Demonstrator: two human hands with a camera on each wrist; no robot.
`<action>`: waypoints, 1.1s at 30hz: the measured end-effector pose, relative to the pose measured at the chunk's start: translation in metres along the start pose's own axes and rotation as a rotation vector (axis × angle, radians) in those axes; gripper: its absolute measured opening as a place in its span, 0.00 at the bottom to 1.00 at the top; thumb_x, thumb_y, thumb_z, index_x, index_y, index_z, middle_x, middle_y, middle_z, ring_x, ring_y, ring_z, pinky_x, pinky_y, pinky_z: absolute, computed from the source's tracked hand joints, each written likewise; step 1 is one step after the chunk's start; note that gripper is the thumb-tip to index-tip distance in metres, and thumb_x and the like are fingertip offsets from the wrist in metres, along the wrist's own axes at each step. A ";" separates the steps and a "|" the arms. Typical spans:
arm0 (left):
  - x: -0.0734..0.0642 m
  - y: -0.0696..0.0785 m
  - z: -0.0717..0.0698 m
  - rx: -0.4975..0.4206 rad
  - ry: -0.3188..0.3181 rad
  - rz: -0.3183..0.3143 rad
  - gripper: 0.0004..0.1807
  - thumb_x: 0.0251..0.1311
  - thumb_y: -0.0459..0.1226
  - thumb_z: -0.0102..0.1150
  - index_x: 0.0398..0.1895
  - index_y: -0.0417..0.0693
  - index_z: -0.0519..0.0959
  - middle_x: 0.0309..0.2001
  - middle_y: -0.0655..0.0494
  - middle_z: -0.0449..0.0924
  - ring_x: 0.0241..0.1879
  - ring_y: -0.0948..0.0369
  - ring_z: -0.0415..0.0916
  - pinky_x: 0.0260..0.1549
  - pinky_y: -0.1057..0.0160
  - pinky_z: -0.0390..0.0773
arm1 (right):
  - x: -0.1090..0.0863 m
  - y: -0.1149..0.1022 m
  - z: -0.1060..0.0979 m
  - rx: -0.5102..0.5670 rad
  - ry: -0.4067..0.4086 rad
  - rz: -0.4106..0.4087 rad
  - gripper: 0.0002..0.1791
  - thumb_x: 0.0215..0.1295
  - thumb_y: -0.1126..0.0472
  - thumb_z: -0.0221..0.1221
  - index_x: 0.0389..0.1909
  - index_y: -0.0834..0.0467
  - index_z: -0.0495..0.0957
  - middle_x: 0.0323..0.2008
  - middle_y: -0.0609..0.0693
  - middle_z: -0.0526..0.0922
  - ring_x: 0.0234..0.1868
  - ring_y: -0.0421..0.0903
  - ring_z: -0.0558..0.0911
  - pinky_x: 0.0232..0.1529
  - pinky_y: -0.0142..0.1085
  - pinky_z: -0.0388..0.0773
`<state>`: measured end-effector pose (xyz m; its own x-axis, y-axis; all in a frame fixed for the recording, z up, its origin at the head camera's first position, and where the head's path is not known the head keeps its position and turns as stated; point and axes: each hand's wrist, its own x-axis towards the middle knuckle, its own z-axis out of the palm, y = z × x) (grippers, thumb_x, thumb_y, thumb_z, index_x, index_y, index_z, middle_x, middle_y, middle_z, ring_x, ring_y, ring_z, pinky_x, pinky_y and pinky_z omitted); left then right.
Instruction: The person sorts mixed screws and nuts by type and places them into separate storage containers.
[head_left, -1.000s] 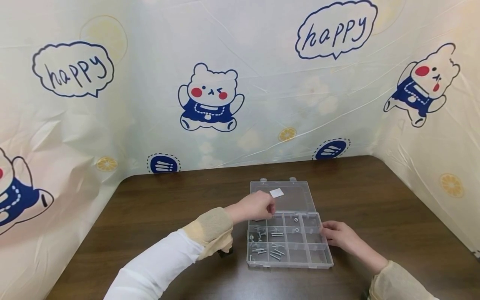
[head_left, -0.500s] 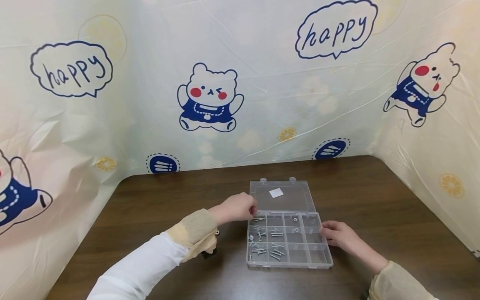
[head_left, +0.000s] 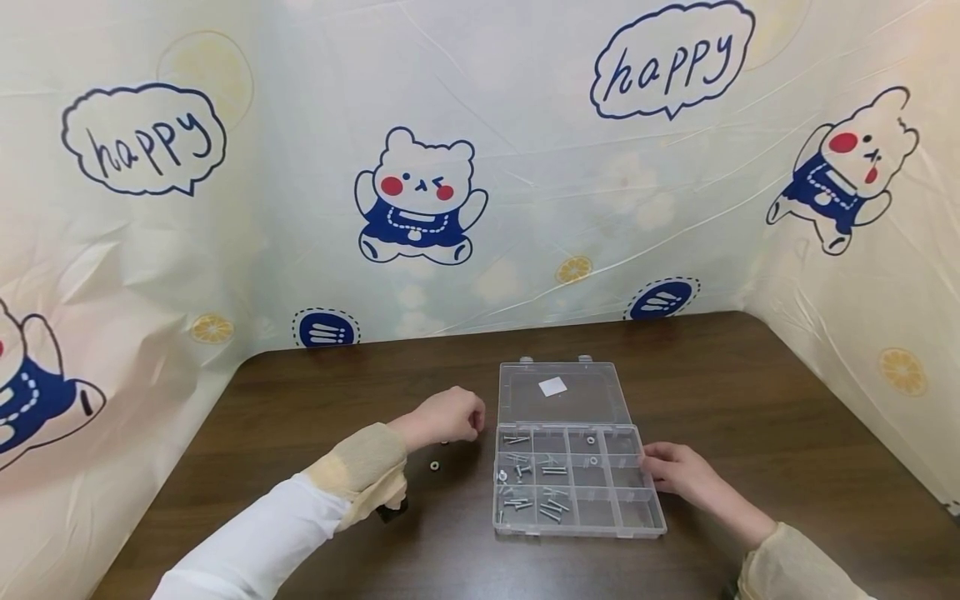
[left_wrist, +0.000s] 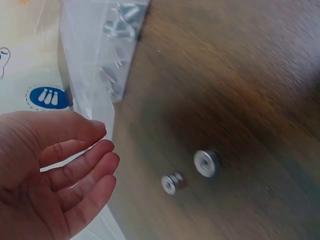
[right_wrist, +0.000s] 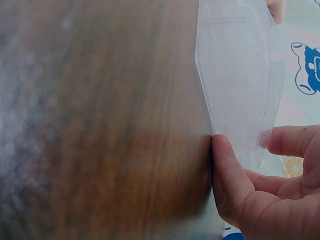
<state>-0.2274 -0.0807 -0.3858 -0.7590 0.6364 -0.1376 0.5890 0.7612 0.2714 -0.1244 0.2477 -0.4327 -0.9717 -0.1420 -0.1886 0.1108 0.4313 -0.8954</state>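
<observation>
A clear plastic compartment box (head_left: 581, 529) lies on the table with its lid (head_left: 588, 408) folded back. Screws (head_left: 553, 505) fill several left-hand compartments, and small rings (head_left: 591, 440) sit in the third column. Left of the box, my left hand (head_left: 446, 414) hovers over the table; in its wrist view the fingers (left_wrist: 95, 195) are loosely bent with nothing between them. Near that hand two small round metal pieces with centre holes stand on the wood, one larger piece (left_wrist: 206, 163) and one smaller piece (left_wrist: 171, 183). My right hand (head_left: 675, 468) grips the box's right wall between thumb and fingers.
The dark wooden table (head_left: 330, 417) is enclosed by a printed cloth backdrop (head_left: 525, 192) at the back and sides. A white square label (head_left: 552, 387) shows on the lid. Compartments in the right column hold nothing visible.
My left hand has moved left, from above the box's upper-left compartments to the table beside it, uncovering screws there and the metal pieces on the table. My right hand stays in place.
</observation>
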 end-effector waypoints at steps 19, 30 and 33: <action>-0.014 -0.026 0.013 0.006 -0.011 -0.067 0.08 0.39 0.25 0.60 0.19 0.46 0.76 0.19 0.61 0.70 0.22 0.63 0.66 0.23 0.65 0.69 | 0.000 -0.003 -0.001 -0.020 0.000 0.023 0.21 0.63 0.66 0.48 0.47 0.83 0.64 0.41 0.70 0.76 0.40 0.55 0.79 0.40 0.44 0.77; -0.016 -0.027 0.018 -0.044 0.047 -0.018 0.09 0.37 0.25 0.63 0.16 0.46 0.75 0.17 0.62 0.69 0.20 0.64 0.65 0.21 0.67 0.69 | -0.001 -0.003 -0.001 -0.009 -0.003 0.020 0.22 0.63 0.66 0.48 0.47 0.84 0.63 0.41 0.70 0.75 0.41 0.55 0.79 0.41 0.44 0.77; -0.015 -0.026 0.016 -0.056 0.053 -0.017 0.10 0.38 0.27 0.64 0.14 0.48 0.74 0.16 0.62 0.69 0.19 0.65 0.65 0.20 0.68 0.69 | -0.001 -0.004 -0.001 -0.002 -0.005 0.018 0.22 0.63 0.66 0.48 0.47 0.84 0.63 0.41 0.70 0.75 0.40 0.55 0.79 0.41 0.44 0.77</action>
<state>-0.2274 -0.1080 -0.4060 -0.7831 0.6150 -0.0920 0.5609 0.7624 0.3226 -0.1241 0.2474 -0.4286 -0.9686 -0.1383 -0.2064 0.1277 0.4358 -0.8909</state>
